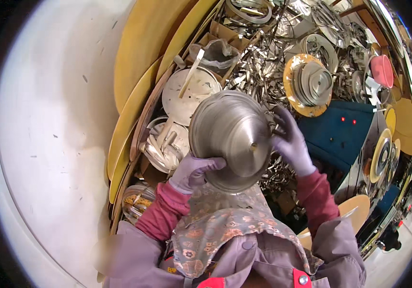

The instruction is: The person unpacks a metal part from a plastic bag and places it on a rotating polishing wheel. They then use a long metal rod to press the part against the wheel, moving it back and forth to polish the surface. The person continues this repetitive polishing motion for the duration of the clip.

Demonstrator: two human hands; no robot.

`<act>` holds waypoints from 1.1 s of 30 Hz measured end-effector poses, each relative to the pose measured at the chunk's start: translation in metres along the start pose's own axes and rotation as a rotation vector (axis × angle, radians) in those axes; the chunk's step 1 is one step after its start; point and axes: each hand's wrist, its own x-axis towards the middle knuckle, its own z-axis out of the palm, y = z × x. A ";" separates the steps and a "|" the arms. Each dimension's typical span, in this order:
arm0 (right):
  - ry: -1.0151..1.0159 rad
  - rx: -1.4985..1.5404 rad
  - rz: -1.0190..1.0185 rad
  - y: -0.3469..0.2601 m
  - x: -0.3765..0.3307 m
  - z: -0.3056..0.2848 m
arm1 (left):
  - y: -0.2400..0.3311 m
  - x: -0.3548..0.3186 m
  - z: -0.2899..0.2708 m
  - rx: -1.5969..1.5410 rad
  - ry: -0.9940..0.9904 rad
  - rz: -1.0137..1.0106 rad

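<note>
One spun-metal dome, held two-handed

One shiny grey domed metal shell [232, 139], centre knob facing the viewer; left hand [194, 174] gripping its lower-left rim; right hand [290, 141] clasping its right edge; both equally close; tangled metal offcuts [263, 72] behind.

Two gloved hands, left [192, 173] and right [290, 144]. One metal dome [230, 139] between them. Two white round pans [187, 89] behind it. One pink bowl [382, 70]. One stack of discs [309, 84] on a yellow ring. One plastic-lined box [215, 53]. Metal scrap strips [259, 72]: too tangled to count.
</note>
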 end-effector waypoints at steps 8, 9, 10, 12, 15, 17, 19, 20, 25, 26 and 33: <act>-0.294 -0.635 -0.130 0.064 0.148 0.092 | 0.025 0.145 -0.093 0.100 0.101 0.043; -0.270 -0.653 -0.134 0.081 0.167 0.103 | 0.024 0.163 -0.106 0.079 0.093 0.084; -0.239 -0.669 -0.139 0.099 0.185 0.115 | 0.025 0.181 -0.128 0.142 0.117 0.067; -0.257 -0.697 -0.055 0.125 0.219 0.135 | 0.026 0.207 -0.171 0.262 0.175 0.031; -0.312 -0.570 -0.057 0.170 0.256 0.154 | 0.021 0.234 -0.216 0.402 0.254 0.112; -0.332 -0.641 -0.074 0.190 0.268 0.165 | 0.027 0.237 -0.222 0.329 0.285 0.139; -0.363 -0.629 0.017 0.204 0.274 0.173 | 0.025 0.241 -0.230 0.226 0.302 0.174; -0.375 -0.622 0.059 0.208 0.277 0.177 | 0.025 0.242 -0.235 0.178 0.307 0.195; -0.397 -0.590 0.024 0.206 0.278 0.178 | 0.013 0.242 -0.257 0.067 0.294 0.085; -0.406 -0.580 0.025 0.205 0.278 0.178 | 0.013 0.243 -0.258 0.064 0.295 0.071; -0.415 -0.329 0.159 0.203 0.277 0.157 | -0.002 0.238 -0.297 0.022 0.341 -0.005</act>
